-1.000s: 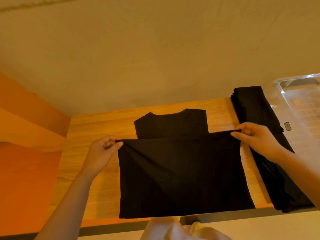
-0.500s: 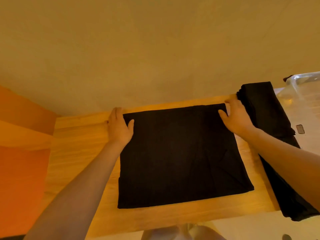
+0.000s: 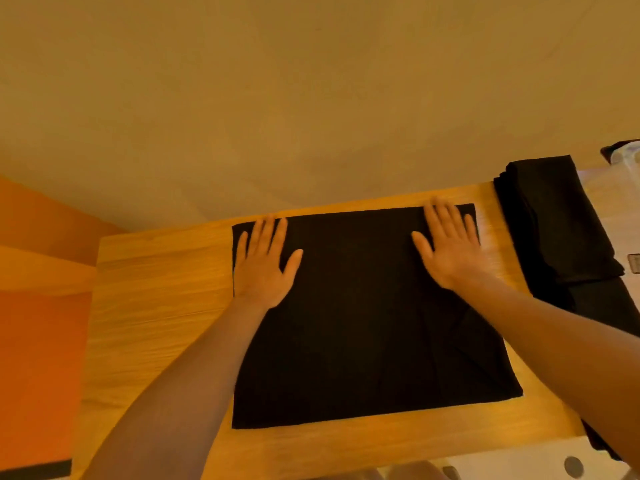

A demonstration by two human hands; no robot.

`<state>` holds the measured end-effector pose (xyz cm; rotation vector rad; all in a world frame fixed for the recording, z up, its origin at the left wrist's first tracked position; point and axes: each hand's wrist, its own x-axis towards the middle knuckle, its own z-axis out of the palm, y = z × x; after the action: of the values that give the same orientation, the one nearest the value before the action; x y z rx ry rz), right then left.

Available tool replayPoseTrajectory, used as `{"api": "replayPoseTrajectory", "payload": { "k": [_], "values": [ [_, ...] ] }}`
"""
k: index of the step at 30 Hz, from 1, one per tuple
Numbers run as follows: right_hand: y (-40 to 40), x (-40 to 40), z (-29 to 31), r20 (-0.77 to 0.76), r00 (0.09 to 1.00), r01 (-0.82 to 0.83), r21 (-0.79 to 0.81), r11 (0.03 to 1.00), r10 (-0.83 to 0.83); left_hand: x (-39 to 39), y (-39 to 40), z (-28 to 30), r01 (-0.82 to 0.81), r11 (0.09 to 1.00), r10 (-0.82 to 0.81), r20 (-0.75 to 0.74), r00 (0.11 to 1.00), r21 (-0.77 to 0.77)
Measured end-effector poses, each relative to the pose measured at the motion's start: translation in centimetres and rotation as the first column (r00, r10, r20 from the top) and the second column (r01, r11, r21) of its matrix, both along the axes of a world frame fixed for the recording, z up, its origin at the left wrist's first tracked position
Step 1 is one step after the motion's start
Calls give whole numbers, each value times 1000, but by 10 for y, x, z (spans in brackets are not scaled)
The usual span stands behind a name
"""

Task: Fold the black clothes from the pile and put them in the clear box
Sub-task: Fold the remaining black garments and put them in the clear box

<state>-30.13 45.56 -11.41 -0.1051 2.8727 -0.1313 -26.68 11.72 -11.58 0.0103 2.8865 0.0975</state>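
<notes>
On the light wooden worktop [image 3: 156, 306] in front of you lies a flat black ribbed garment [image 3: 363, 323], doubled over into a neat near-square, its far edge running close to the back of the surface. Your left hand [image 3: 264, 263] rests palm down on its far left corner with the fingers [image 3: 268, 233] straight and slightly spread, holding nothing; your right hand [image 3: 450, 247] presses flat on the far right corner, fingers likewise straight and apart, a little blurred. One crosswise fold looks done, and you appear to be smoothing it. The piece is probably too wide for storing as it lies, so judge on at least one more fold before it goes away. Just beside your right hand, a dark heap of black fabric [image 3: 554, 230] sits at the right end of the worktop and drapes down over its edge; whether those pieces are folded or waiting you cannot tell, though the upper part looks layered. The clear plastic storage box [image 3: 627, 159] shows only as a corner at the right margin, and its contents are out of sight. So the job reads as partway: this garment still needs finishing and moving into the box, and the heap likely follows.
</notes>
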Motion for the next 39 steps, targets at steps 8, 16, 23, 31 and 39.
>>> {"api": "replayPoseTrajectory", "payload": {
  "k": [8,16,23,31,39],
  "values": [
    [-2,7,10,-22,1000,-12,-32,999,11,8,5,12,-68,998,68,-43,997,2],
    [-69,84,5,-64,966,-254,-98,962,249,60,88,7,165,983,-156,-110,982,85],
    [29,127,3,-22,1000,18,-42,999,-19,126,6,-3,-64,997,67,-83,994,41],
    [9,173,17,-110,985,-139,-68,988,131,187,53,12,-46,999,46,-141,989,6],
    [40,248,-5,-89,973,-219,-46,975,214,267,58,-4,-81,996,82,-32,996,23]
  ]
}}
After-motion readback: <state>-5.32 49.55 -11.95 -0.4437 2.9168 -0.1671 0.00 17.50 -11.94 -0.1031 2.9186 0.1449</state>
